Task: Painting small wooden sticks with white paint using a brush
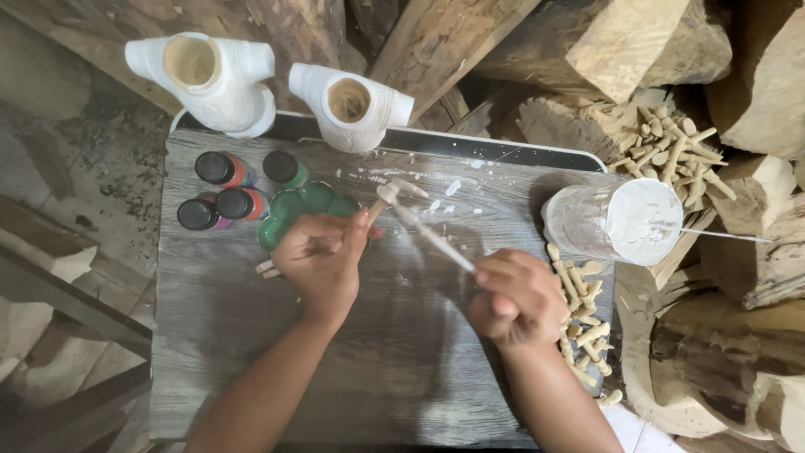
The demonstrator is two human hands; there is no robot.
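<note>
Brush (432, 239) motion-blurred, tip indistinct; peg (381, 201) lower end hidden in left hand (319, 260); both forearms cut by bottom edge.

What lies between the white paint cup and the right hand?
In the head view, small unpainted wooden pegs lie on the grey board between the paint cup and the right hand.

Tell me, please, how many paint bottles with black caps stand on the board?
4 paint bottles: two at the back, two in front, left of the green palette. None seem hidden.
</note>
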